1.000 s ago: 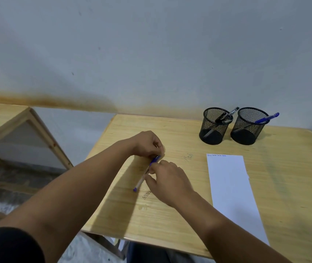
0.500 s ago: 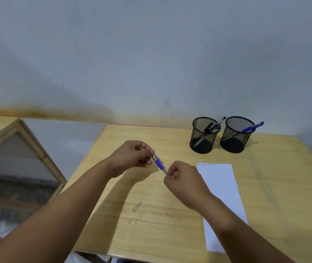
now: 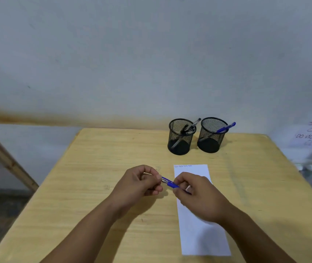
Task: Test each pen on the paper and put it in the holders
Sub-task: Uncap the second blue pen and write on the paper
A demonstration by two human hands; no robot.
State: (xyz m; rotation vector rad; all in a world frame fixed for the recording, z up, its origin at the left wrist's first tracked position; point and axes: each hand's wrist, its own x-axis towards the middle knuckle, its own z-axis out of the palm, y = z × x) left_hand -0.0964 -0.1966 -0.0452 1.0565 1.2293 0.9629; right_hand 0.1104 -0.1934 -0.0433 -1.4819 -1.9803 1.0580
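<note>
Both hands now hold the blue plastic pen [image 3: 168, 182] nearer the white paper strip [image 3: 204, 234]; left hand [image 3: 142, 182] and right hand [image 3: 198, 194] pinch opposite ends. Uncap with a straight pull.

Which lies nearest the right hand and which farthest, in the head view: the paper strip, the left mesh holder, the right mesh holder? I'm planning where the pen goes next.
From the right hand:
1. Paper strip: directly under the hand, running toward the near table edge.
2. Right mesh holder: beyond the paper's far end, holding a blue pen.
3. Left mesh holder: beside it, to the left. These two holders are nearly too close to call.
</note>
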